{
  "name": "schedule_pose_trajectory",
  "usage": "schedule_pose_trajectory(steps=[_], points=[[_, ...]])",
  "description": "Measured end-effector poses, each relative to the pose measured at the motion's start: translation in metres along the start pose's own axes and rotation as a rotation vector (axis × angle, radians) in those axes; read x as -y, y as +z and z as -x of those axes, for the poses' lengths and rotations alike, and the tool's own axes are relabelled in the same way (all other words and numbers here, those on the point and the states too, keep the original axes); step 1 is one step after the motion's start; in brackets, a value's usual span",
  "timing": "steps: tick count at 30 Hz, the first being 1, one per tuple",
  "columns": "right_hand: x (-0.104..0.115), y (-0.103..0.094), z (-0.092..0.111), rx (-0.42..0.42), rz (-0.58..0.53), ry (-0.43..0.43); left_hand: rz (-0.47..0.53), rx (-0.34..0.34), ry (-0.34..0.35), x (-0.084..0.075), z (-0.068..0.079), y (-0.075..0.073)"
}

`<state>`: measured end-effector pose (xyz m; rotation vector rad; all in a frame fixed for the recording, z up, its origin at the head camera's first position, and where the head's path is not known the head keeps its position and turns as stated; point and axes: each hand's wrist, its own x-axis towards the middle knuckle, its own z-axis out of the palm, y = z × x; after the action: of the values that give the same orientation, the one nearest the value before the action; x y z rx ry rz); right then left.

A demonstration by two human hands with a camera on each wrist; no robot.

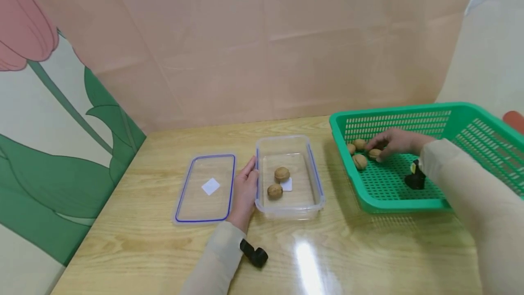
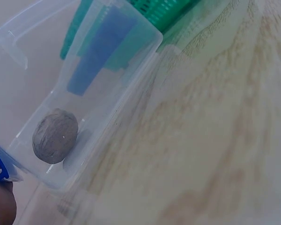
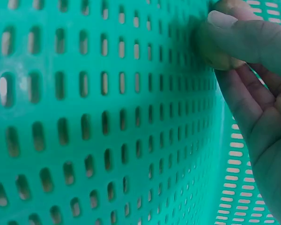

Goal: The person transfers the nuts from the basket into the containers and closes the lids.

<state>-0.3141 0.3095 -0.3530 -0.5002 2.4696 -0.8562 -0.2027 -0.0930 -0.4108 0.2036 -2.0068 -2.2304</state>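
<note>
Right hand (image 1: pixel 395 142) pinches 1 walnut (image 1: pixel 374 154) inside green basket (image 1: pixel 409 205), whose wall (image 1: pixel 348 165) stands between it and clear box (image 1: pixel 300 167); left hand (image 1: pixel 243 192), fingers extended, touches box beside lid (image 1: pixel 219 172).

Clear box (image 1: pixel 289 207) upright, open-topped, two brown walnuts (image 1: pixel 281 174) inside; green perforated basket (image 1: pixel 409 205) right of box, four more walnuts (image 1: pixel 360 162) box-side.

A strip of counter (image 1: pixel 333 167) lies open between the plastic box (image 1: pixel 288 207) and green basket (image 1: pixel 405 206). Their raised walls block low sideways passage; both are open above.
</note>
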Motion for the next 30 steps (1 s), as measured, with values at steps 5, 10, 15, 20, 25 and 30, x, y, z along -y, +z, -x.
schedule_pose_trajectory(steps=[5, 10, 15, 20, 25, 30], points=[[0.000, 0.001, -0.002, 0.012, 0.011, 0.015, -0.013, -0.006, -0.007, 0.000, 0.000, 0.000], [-0.001, -0.001, 0.000, 0.000, 0.012, 0.013, -0.018, -0.008, -0.012, 0.000, 0.001, 0.000], [0.000, -0.005, 0.001, 0.006, -0.010, 0.016, -0.009, -0.009, -0.011, 0.001, 0.001, 0.000], [0.000, -0.013, 0.006, -0.020, -0.037, 0.015, -0.017, -0.014, -0.012, 0.000, 0.001, 0.000], [0.001, -0.018, 0.011, -0.026, -0.093, 0.028, -0.010, -0.016, -0.013, 0.000, 0.000, 0.000], [0.003, -0.021, 0.012, -0.032, -0.113, 0.035, -0.008, -0.020, 0.007, 0.000, 0.001, 0.000]])
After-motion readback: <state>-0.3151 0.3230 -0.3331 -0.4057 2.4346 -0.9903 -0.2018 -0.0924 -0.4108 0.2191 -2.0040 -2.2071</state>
